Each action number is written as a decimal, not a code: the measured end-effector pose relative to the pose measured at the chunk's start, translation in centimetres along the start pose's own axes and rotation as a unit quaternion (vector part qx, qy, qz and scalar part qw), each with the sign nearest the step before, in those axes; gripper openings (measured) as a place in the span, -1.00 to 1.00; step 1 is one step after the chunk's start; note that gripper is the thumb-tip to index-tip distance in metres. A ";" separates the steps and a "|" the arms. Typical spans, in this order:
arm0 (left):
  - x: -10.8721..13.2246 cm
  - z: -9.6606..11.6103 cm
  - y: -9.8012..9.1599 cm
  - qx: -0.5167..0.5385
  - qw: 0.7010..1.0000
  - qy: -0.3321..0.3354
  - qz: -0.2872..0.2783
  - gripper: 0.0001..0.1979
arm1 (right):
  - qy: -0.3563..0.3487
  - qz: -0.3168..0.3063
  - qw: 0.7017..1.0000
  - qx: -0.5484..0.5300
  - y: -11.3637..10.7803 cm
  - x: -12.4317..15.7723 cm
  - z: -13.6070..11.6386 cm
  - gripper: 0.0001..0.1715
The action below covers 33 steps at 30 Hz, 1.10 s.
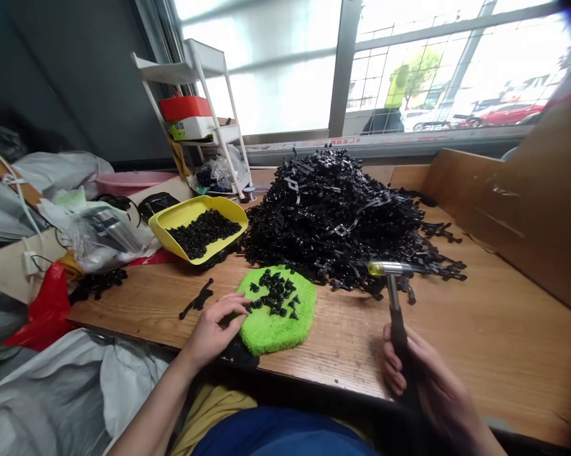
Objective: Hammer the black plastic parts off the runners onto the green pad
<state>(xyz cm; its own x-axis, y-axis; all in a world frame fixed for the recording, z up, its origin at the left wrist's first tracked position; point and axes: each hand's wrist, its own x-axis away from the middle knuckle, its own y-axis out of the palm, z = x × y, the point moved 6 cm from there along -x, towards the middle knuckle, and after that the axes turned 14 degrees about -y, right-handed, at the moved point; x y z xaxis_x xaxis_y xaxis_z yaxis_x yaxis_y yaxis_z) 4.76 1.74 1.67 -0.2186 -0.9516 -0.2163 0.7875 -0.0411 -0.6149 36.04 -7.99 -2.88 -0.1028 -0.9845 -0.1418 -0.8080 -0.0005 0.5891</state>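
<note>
My right hand (421,373) is closed round the dark handle of a small hammer (393,278), whose yellow-tipped metal head is raised over the wooden table (494,342). My left hand (213,329) rests at the left edge of a green fluffy pad (278,329), fingers curled and reaching toward the small black parts (275,294) heaped on it. Whether the fingers pinch one of them I cannot make out. A big pile of black plastic strips (337,215) lies just behind the pad.
A yellow scoop tray (180,215) with small black pieces sits at the left. A loose black strip (197,297) lies near my left hand. Plastic bags, a red bag (47,304) and a white shelf cart (194,95) crowd the left; cardboard walls (518,202) stand at the right.
</note>
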 end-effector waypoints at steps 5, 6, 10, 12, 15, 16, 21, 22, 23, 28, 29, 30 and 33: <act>-0.2 -0.5 0.0 0.025 0.997 -0.064 0.025 -0.77 | 0.001 -0.004 1.000 -0.010 -0.1 0.1 0.0 -0.81; -0.4 -0.2 0.0 0.012 0.998 -0.057 0.030 -0.73 | 0.000 -0.005 1.000 -0.010 -0.1 0.1 0.0 -0.81; -1.3 1.1 0.6 -0.062 0.996 -0.022 0.065 -0.85 | -0.006 -0.009 1.000 -0.008 0.0 0.1 -0.1 -0.82; -1.5 1.3 0.8 -0.065 0.995 -0.025 0.077 -0.86 | -0.009 -0.011 1.000 -0.006 0.1 0.1 -0.1 -0.82; -1.3 0.5 0.7 -0.038 0.994 -0.063 0.083 -0.86 | -0.013 -0.014 1.000 -0.006 0.1 0.1 -0.1 -0.81; -1.1 0.1 0.6 -0.029 0.993 -0.079 0.087 -0.85 | -0.012 -0.015 1.000 -0.007 0.0 0.1 -0.1 -0.81; -0.4 -1.1 0.1 0.014 0.987 -0.125 0.101 -0.82 | -0.013 -0.020 1.000 -0.009 0.0 0.1 -0.1 -0.81; -0.4 -1.2 0.2 0.027 0.987 -0.126 0.096 -0.82 | -0.015 -0.021 1.000 -0.009 0.0 0.2 -0.1 -0.81; -0.4 -1.2 0.3 0.038 0.987 -0.127 0.089 -0.83 | -0.017 -0.021 1.000 -0.008 0.0 0.2 -0.1 -0.81; -0.6 -1.1 0.9 0.035 0.986 -0.131 0.097 -0.83 | -0.030 -0.027 0.999 -0.007 0.2 0.1 -0.3 -0.81; -0.7 -0.8 0.8 0.027 0.987 -0.122 0.105 -0.82 | -0.032 -0.029 0.999 -0.008 0.2 0.1 -0.3 -0.81; -0.8 -0.5 0.7 0.018 0.988 -0.109 0.108 -0.81 | -0.035 -0.031 0.999 -0.009 0.2 0.1 -0.3 -0.81; -0.7 0.9 0.6 -0.013 0.994 -0.059 0.094 -0.79 | -0.039 -0.037 0.998 -0.015 0.2 0.0 -0.2 -0.80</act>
<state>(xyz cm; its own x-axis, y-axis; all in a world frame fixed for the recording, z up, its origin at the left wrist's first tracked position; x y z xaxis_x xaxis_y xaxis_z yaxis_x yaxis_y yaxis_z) 5.93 2.17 2.09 0.0002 -0.9709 -0.2396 0.7926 0.1463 -0.5919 35.97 -8.08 -2.56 -0.0898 -0.9651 -0.2460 -0.7976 -0.0782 0.5981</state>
